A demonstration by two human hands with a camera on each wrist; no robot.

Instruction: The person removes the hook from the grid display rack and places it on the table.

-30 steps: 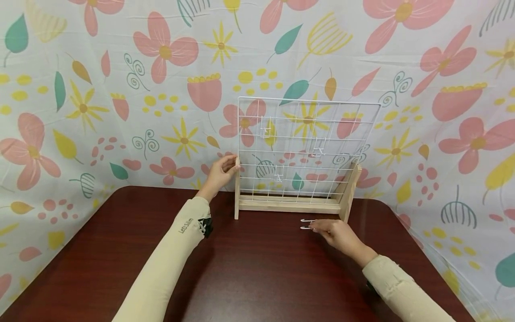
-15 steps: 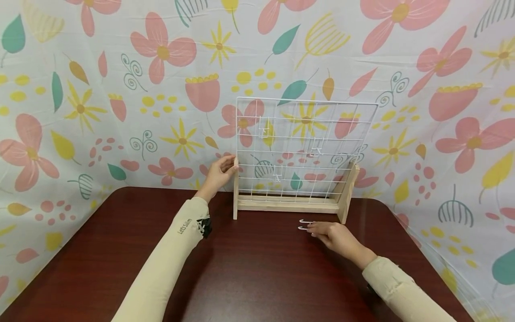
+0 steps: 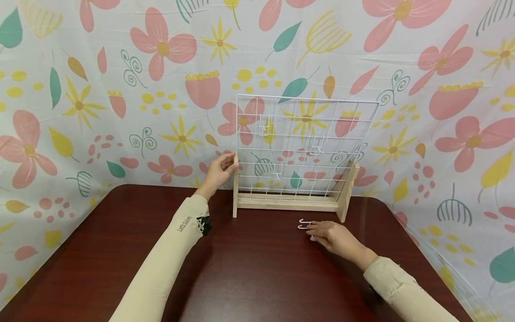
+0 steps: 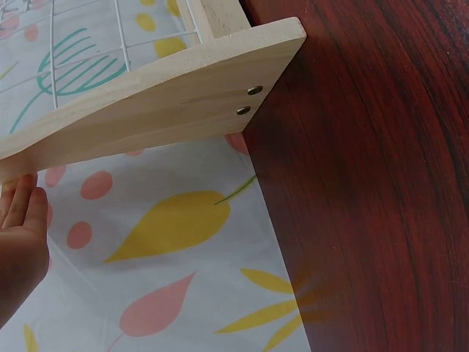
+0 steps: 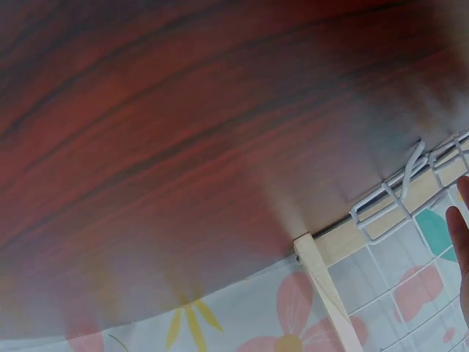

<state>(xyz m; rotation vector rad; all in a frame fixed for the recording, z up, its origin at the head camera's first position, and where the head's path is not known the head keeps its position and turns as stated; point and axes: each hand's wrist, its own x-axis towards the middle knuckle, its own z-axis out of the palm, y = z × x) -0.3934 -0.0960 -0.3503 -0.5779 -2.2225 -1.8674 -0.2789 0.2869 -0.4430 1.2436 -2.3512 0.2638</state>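
A white wire grid panel (image 3: 307, 147) stands in a pale wooden stand (image 3: 287, 203) at the back of the table. My left hand (image 3: 218, 173) holds the stand's left upright near its top, thumb in front. In the left wrist view the fingers (image 4: 22, 202) reach the upright's outer side (image 4: 168, 110); the thumb is hidden. My right hand (image 3: 335, 237), low over the table before the stand, pinches a white wire hook (image 3: 304, 227) whose two prongs point left. In the right wrist view the hook (image 5: 396, 191) shows beside the fingers (image 5: 459, 242); its held end is out of frame.
Several white wire hooks (image 3: 316, 148) hang on the grid. The dark red-brown wooden table (image 3: 257, 268) spreads toward me. A flower-patterned cloth (image 3: 161, 112) hangs close behind the stand. The stand's right side panel (image 3: 347, 192) rises near my right hand.
The whole view shifts slightly with the head. My left hand stays on the upright, and my right hand keeps almost the same place with the wire hook.
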